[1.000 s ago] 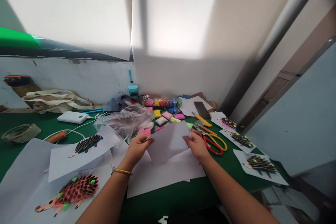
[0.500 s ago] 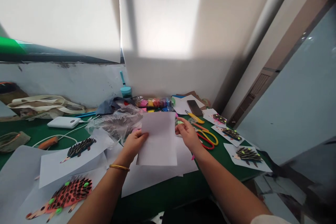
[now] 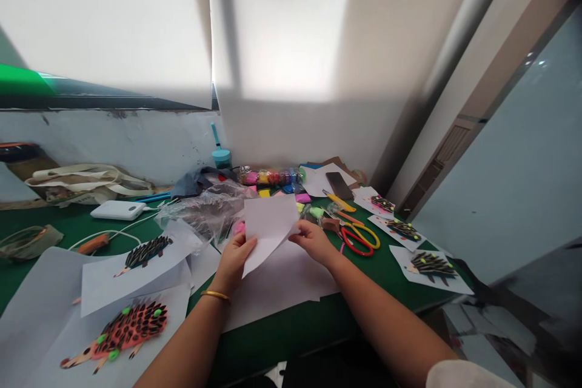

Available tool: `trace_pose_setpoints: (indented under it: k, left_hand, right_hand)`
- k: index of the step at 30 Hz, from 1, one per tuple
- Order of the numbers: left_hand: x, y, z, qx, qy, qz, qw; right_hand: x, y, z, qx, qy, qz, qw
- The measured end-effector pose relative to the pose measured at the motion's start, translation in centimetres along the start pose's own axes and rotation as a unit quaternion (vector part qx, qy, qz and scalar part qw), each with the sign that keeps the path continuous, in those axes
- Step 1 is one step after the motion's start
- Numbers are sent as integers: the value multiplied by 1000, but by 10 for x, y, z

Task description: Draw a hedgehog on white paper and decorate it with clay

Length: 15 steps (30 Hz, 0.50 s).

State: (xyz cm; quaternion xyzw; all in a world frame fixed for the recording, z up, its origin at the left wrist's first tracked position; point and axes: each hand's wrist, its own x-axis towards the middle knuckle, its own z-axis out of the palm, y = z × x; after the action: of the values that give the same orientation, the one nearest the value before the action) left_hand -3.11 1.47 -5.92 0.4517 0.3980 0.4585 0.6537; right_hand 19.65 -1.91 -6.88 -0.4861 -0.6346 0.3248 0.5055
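Over there at the green table (image 3: 386, 291), the person's left hand (image 3: 235, 253) grips a small white sheet (image 3: 269, 221) by its left edge – thumb on top – while the right hand (image 3: 313, 239) pinches its lower right corner, bending it upward. The sheet is held over larger white papers (image 3: 282, 297). I see scissors (image 3: 359, 253) lying near the right wrist, and a crumpled plastic bag (image 3: 200, 212) beyond the left hand.
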Motion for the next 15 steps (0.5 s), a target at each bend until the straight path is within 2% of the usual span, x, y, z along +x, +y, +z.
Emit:
trace_pose_setpoints:
  k: [4, 9, 15]
  left_hand:
    - [-1, 2, -2, -31, -25, -17, 999]
    - [-1, -3, -5, -25, -12, -23, 999]
    - [0, -10, -5, -12, 14, 16, 1000]
  right_hand:
    - [-5, -2, 1, 13, -39, 9, 999]
    - [-14, -10, 4, 38, -53, -6, 998]
    - [-17, 3, 10, 159, 38, 105, 981]
